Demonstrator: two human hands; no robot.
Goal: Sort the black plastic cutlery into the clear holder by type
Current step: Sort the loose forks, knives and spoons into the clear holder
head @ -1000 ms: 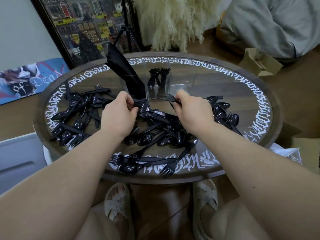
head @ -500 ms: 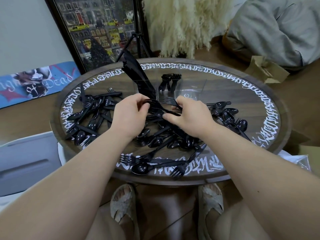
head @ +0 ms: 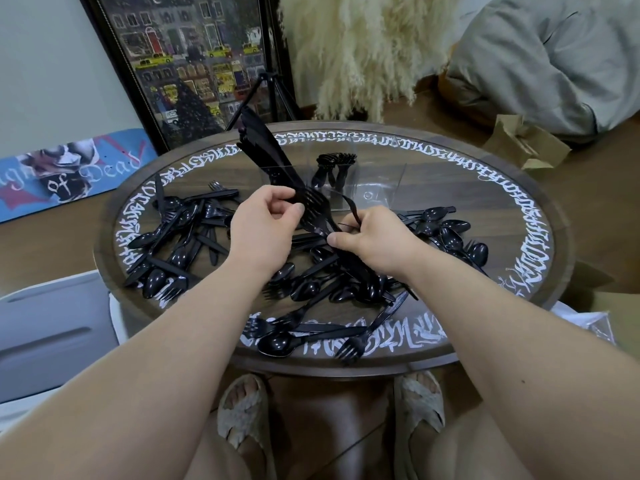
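Now bunched black plastic forks pinched between left hand and right hand, just before clear plastic holder; probably light, slick, bendy, best taken by handles

free: bare table top right of clear holder, open from above | blocked: leaning knives fill holder's left side, upright forks its middle | clutter: loose cutlery piles left, centre-front, right | both hands over centre
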